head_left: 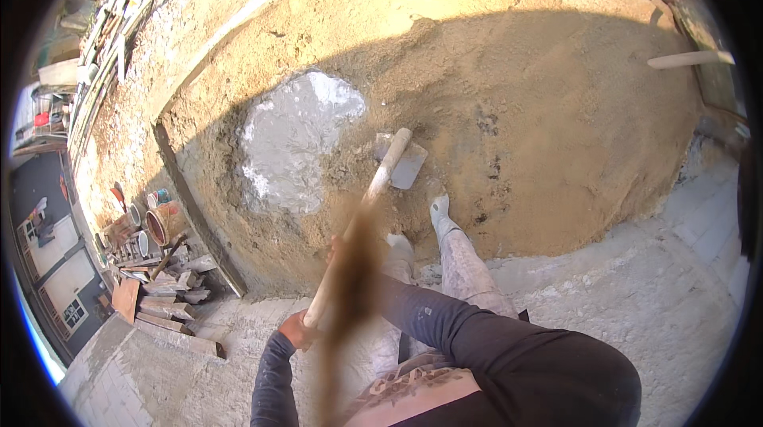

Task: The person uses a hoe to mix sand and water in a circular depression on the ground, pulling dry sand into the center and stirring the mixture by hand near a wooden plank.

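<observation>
A hoe with a long pale wooden handle [380,181] reaches away from me, its flat metal blade [409,169] down against the sandy soil. My left hand [296,330] is closed around the near end of the handle. Farther up the shaft, my right hand [334,249] also grips it, mostly hidden by a blurred brown strip [354,284] close to the camera. Left of the blade lies a wet grey patch of cement [294,145] with white powder at its edges, ringed by sand [540,133].
My pale boots [440,211] stand at the sand's near edge, by a concrete strip [588,292]. Wood offcuts [171,308] and buckets [163,222] sit at the left, beyond a low border [195,208]. Long planks [111,38] lie at the far left. A pole [691,59] juts in at right.
</observation>
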### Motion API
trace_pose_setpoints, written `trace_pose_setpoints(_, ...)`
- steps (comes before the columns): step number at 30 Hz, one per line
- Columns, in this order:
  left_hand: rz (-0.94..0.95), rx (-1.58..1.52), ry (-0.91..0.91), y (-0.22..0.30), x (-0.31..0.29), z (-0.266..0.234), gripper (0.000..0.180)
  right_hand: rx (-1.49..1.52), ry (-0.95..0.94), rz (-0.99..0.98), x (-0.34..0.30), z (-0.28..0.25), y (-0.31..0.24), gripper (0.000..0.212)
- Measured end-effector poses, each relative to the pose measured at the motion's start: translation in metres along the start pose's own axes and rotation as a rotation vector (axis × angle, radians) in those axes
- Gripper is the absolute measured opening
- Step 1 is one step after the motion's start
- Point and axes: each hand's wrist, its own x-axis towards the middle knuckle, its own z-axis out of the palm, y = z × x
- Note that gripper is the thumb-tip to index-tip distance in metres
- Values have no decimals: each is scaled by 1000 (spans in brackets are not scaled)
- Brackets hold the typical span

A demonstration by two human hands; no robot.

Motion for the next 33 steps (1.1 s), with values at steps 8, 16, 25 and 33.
trace_pose_setpoints(8,217,176,-30,107,40,168,36,75,89,-222,-19,-160,-190,20)
trace_pose_setpoints(16,747,872,92,208,39,173,42,318,267,-391,-25,-236,-247,16)
trace_pose_setpoints(25,743,969,149,323,35,192,44,399,274,-248,9,-265,-316,14)
trace_pose_setpoints(33,823,925,173,438,13,173,47,273,114,-372,0,-204,-453,17)
